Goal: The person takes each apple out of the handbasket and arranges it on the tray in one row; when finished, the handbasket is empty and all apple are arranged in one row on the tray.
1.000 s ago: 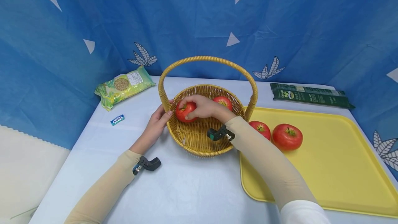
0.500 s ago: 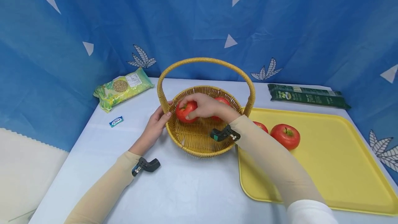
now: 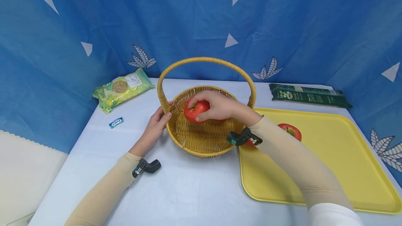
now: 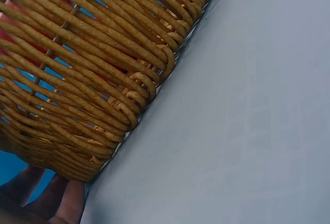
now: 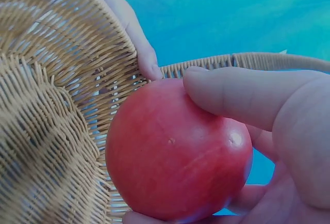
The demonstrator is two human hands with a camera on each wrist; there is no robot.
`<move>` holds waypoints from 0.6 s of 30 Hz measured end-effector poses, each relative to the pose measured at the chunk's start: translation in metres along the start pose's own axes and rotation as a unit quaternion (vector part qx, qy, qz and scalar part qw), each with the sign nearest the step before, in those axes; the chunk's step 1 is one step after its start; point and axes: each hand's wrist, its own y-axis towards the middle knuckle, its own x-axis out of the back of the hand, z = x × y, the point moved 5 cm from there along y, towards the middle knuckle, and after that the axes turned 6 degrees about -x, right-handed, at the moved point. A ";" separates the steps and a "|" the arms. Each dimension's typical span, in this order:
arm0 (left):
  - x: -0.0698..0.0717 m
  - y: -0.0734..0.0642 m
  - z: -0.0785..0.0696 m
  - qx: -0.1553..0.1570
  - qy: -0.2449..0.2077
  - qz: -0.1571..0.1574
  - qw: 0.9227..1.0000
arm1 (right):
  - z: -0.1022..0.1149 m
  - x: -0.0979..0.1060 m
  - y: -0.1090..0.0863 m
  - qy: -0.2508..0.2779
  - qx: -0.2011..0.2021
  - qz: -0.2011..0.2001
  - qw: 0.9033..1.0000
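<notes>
My right hand (image 3: 221,104) grips a red apple (image 3: 191,115) over the left part of the wicker basket (image 3: 201,155). In the right wrist view the thumb lies across the top of that apple (image 5: 172,154), with fingers on its far side. A second apple (image 3: 223,119) in the basket is mostly hidden under the right hand. My left hand (image 3: 155,125) holds the basket's left rim near the foot of the handle, thumb on the rim. The left wrist view shows fingertips (image 4: 69,203) against the outer weave.
To the right lies a yellow tray (image 3: 329,170) with an apple (image 3: 292,132) and another (image 3: 250,143) mostly behind the right wrist. A green-yellow bag (image 3: 124,90) and a small blue packet (image 3: 116,122) lie left. A dark green packet (image 3: 309,95) lies behind the tray.
My right hand has moved slightly right with the apple, away from the basket's left wall. The left hand keeps its hold on the rim.
</notes>
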 end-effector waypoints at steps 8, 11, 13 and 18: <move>-0.001 0.000 -0.001 0.005 -0.001 0.004 1.000 | -0.001 0.007 -0.030 -0.002 0.027 -0.010 1.000; -0.001 0.001 -0.001 0.007 -0.001 0.005 1.000 | -0.003 0.009 -0.044 0.005 0.020 -0.001 1.000; -0.001 0.001 -0.001 0.008 -0.003 0.005 1.000 | -0.004 0.010 -0.054 0.005 0.018 0.007 1.000; -0.001 0.000 -0.002 0.006 -0.008 0.006 1.000 | -0.005 0.013 -0.080 -0.008 0.037 0.011 0.999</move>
